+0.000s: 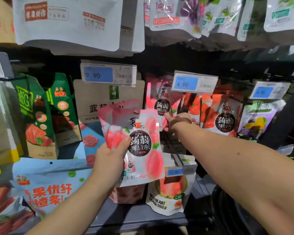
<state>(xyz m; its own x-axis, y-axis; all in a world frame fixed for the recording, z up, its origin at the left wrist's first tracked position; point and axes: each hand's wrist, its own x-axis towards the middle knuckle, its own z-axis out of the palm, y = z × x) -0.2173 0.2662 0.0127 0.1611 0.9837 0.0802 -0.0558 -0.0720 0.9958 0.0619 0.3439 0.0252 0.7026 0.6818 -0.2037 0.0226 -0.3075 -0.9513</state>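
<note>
Looks like peg restocking to me: steady the hanging pouch [157, 103] under the 4.90 price tag [193, 83] first, then line up the hole (don't just shove). The left hand [109, 160] has its fingers [123, 144] clamped on the peach jelly pouch [143, 146], held just left of that peg. The right hand [176, 122] touches the hanging one, but its fingers are hidden, so I can't tell if it's gripping.
</note>
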